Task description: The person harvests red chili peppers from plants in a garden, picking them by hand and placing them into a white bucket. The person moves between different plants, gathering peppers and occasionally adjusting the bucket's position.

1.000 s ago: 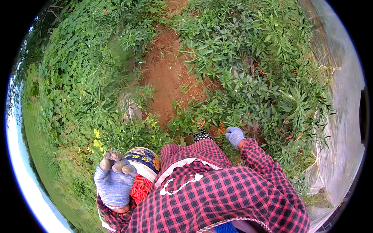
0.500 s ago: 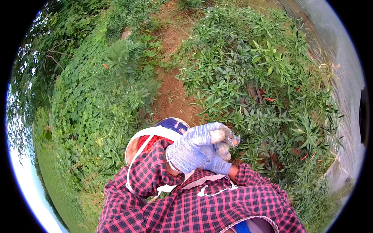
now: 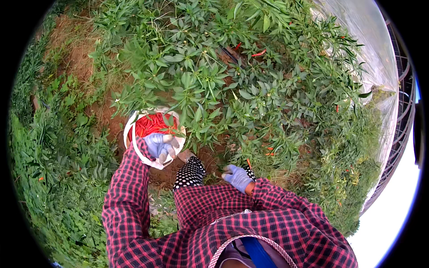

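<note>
Moved apart from each other since the earlier frame: left hand (image 3: pixel 161 145), now over the red chilies (image 3: pixel 153 125) in the white-rimmed bucket (image 3: pixel 180 141), and right hand (image 3: pixel 238 177), now beside the polka-dot trousers (image 3: pixel 189 172). On both hands, fingers partly bent; cannot tell about any chili inside. Just beyond the right hand, clearly nearer to it than to the left: single orange chili (image 3: pixel 248 162), long axis pointing roughly away from the body.
</note>
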Demonstrator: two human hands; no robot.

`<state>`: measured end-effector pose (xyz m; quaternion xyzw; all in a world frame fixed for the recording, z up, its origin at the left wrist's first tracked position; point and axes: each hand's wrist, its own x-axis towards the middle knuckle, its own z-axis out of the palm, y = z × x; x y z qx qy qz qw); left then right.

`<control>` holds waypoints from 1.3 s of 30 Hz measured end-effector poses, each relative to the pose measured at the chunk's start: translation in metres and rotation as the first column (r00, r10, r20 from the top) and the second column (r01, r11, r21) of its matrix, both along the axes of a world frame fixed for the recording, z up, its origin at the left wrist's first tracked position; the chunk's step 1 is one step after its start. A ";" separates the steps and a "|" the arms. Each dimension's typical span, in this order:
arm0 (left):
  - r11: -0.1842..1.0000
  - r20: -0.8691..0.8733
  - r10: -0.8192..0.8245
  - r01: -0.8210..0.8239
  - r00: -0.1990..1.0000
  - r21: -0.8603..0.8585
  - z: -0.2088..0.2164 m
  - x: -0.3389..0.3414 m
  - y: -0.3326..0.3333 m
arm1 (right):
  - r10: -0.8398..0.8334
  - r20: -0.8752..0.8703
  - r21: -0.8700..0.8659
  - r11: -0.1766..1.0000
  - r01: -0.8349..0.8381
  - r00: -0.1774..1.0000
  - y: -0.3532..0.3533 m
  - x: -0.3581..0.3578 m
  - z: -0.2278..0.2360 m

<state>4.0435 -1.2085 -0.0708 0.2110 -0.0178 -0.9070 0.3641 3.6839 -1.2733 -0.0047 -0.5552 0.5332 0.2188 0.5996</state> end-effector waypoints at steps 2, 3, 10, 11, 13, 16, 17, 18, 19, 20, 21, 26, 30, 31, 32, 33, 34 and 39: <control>0.971 0.044 0.172 -0.177 0.984 0.160 -0.046 0.034 0.022 | 0.050 -0.124 -0.154 0.986 -0.069 0.991 -0.009 -0.041 0.001; 0.937 0.079 0.263 -0.274 0.962 0.217 -0.064 0.057 0.033 | 0.014 -0.101 -0.240 0.970 -0.038 0.995 -0.018 -0.051 0.010; 0.382 0.687 0.558 -0.879 0.465 0.285 -0.158 0.143 0.132 | -0.563 -0.169 -0.192 0.824 0.533 0.809 -0.065 -0.126 0.003; 0.308 0.556 0.720 -0.910 0.415 0.279 -0.160 0.199 0.207 | -0.708 -0.071 -0.046 0.706 0.707 0.703 -0.066 -0.117 -0.024; 0.319 0.640 0.734 -0.947 0.229 -0.026 -0.171 0.154 0.205 | -0.951 -0.001 0.060 0.309 0.949 0.310 -0.065 -0.142 -0.043; -0.047 0.867 0.465 -0.973 0.180 0.227 -0.131 0.110 0.168 | -0.994 -0.037 -0.140 0.111 0.984 0.107 -0.068 -0.192 -0.092; 0.035 0.892 0.410 -0.980 0.192 0.195 -0.101 0.093 0.165 | -0.997 -0.008 -0.130 0.072 0.989 0.071 -0.071 -0.191 -0.095; 0.134 0.908 0.359 -0.975 0.215 0.177 -0.082 0.077 0.156 | -0.999 0.031 -0.131 0.014 0.991 0.018 -0.075 -0.193 -0.097; 0.131 0.888 0.384 -0.967 0.253 0.219 -0.063 0.064 0.146 | -0.997 0.066 -0.125 -0.035 0.992 -0.027 -0.080 -0.193 -0.101; 0.125 0.867 0.402 -0.956 0.293 0.265 -0.047 0.052 0.141 | -0.993 0.091 -0.121 -0.081 0.989 -0.070 -0.083 -0.196 -0.103; 0.114 0.888 0.389 -0.970 0.244 0.217 -0.039 0.044 0.138 | -0.991 0.127 -0.033 -0.055 0.998 -0.050 -0.089 -0.200 -0.106; 0.481 0.993 0.038 -0.869 -0.114 -0.118 0.002 -0.038 0.062 | -0.965 0.159 0.351 -0.143 0.925 -0.209 -0.123 -0.210 -0.102; 0.898 0.972 0.200 -0.420 0.123 -0.131 0.068 -0.197 -0.084 | -0.931 0.183 0.450 -0.206 0.869 -0.315 -0.162 -0.201 -0.034; 0.967 0.957 0.212 -0.099 -0.196 -0.235 0.086 -0.226 -0.114 | -0.924 0.168 0.438 -0.243 0.866 -0.344 -0.170 -0.206 -0.027; 0.947 0.828 0.304 0.240 -0.472 -0.212 0.104 -0.252 -0.143 | -0.915 0.153 0.419 -0.282 0.863 -0.373 -0.176 -0.213 -0.021; 0.936 0.800 0.341 0.258 -0.493 -0.240 0.124 -0.276 -0.170 | -0.922 0.229 0.464 -0.179 0.867 -0.313 -0.180 -0.234 -0.026; 0.926 0.771 0.370 0.273 -0.518 -0.261 0.141 -0.294 -0.192 | -0.917 0.246 0.501 -0.158 0.851 -0.315 -0.185 -0.243 -0.024; 0.912 0.943 0.264 0.370 -0.201 -0.176 0.129 -0.342 -0.250 | -0.941 0.257 0.613 -0.018 0.790 -0.221 -0.210 -0.247 0.004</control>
